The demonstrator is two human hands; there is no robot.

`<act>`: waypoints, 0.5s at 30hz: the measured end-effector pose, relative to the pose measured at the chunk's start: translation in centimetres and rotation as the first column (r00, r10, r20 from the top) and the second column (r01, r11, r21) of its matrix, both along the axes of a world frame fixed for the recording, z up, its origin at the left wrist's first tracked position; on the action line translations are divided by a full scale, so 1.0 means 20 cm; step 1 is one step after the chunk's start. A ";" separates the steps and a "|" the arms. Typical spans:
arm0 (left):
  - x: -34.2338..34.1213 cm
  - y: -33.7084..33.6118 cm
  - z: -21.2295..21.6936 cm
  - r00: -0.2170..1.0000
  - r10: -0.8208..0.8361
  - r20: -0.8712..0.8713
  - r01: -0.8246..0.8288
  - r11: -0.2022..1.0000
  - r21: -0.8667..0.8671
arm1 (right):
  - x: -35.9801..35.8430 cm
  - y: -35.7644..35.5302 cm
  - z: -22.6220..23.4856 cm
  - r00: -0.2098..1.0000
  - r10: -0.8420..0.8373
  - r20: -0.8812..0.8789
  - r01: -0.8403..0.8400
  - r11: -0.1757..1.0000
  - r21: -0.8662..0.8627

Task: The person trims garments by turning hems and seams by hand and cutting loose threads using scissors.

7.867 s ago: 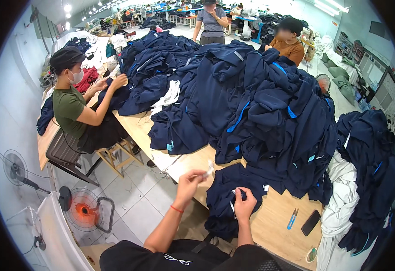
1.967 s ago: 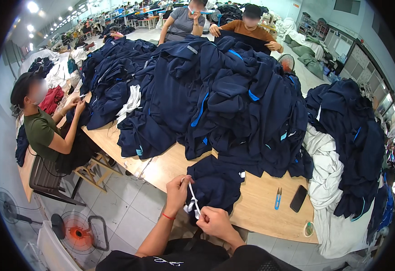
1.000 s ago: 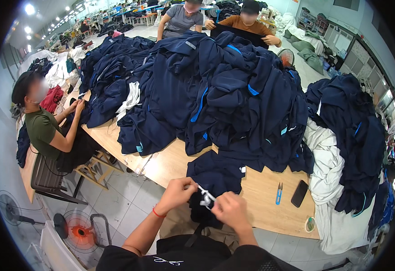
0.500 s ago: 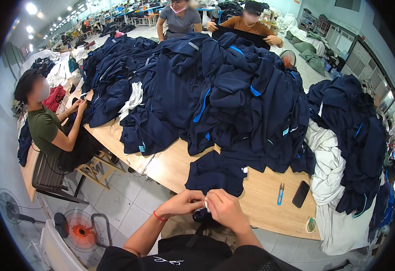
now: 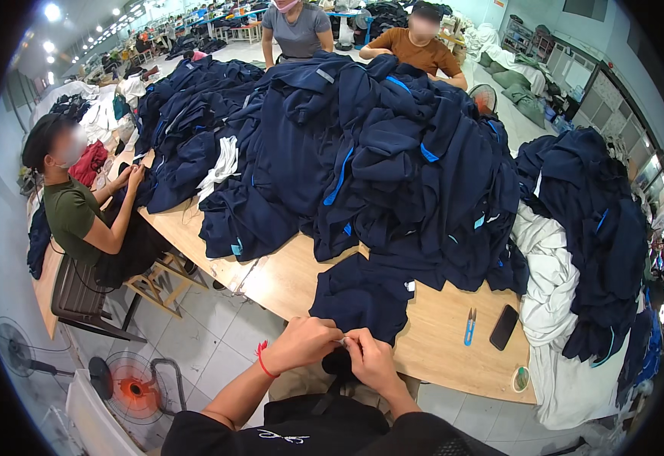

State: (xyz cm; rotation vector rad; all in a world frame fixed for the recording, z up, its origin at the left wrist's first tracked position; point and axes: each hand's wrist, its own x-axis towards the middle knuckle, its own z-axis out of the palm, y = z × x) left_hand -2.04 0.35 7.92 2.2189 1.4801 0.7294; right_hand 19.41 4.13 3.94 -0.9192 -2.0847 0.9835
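Note:
My left hand (image 5: 306, 346) and my right hand (image 5: 372, 360) meet just off the table's near edge, fingertips pinched together. Between them is a small whitish thing (image 5: 344, 341), too little to name and mostly covered by my fingers. Directly beyond my hands a navy garment (image 5: 358, 296) lies spread on the table, a small white tag (image 5: 409, 286) at its right side. Dark cloth (image 5: 337, 362) hangs below my fingers; whether it belongs to that garment I cannot tell.
A high heap of navy garments (image 5: 385, 175) fills the table (image 5: 446, 372) beyond. Blue-handled thread snips (image 5: 470, 328), a black phone (image 5: 504, 327) and a small round container (image 5: 520, 378) lie to the right, beside white cloth (image 5: 551, 296). A co-worker (image 5: 81, 205) sits at left; two others stand across.
My left hand has risen slightly and turned, and my right hand has shifted down a little, fingers still pinched. Across the table, the co-worker in brown has lowered the dark cloth out of sight.

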 end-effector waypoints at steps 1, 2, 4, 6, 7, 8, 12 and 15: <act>0.02 0.00 -0.02 0.996 0.041 -0.084 -0.040 0.999 0.008 | -0.01 -0.01 -0.02 0.999 -0.032 -0.024 0.031 0.999 -0.036; 0.04 -0.01 -0.03 0.983 0.082 -0.167 -0.079 0.997 0.019 | -0.02 -0.02 -0.04 0.999 -0.032 -0.024 0.031 0.999 -0.034; 0.07 0.01 -0.05 0.982 0.137 -0.131 -0.128 0.989 0.079 | -0.05 -0.03 -0.08 0.988 -0.130 -0.080 0.126 0.991 -0.053; 0.12 0.00 -0.10 0.975 0.200 -0.096 -0.187 0.974 0.132 | -0.08 -0.02 -0.07 0.977 -0.176 -0.118 0.162 0.979 -0.121; 0.15 0.00 -0.16 0.959 0.282 0.018 -0.278 0.931 0.235 | -0.10 -0.01 -0.07 0.962 -0.228 -0.152 0.199 0.962 -0.188; 0.17 0.00 -0.19 0.929 0.342 0.140 -0.369 0.872 0.322 | -0.10 0.00 -0.07 0.961 -0.229 -0.152 0.199 0.961 -0.189; 0.22 0.00 -0.27 0.907 0.367 0.205 -0.420 0.807 0.415 | -0.08 0.05 -0.11 0.951 -0.268 -0.152 0.225 0.942 -0.250; 0.20 0.01 -0.28 0.929 0.300 0.215 -0.368 0.803 0.469 | -0.08 0.08 -0.15 0.949 -0.266 -0.168 0.191 0.912 -0.364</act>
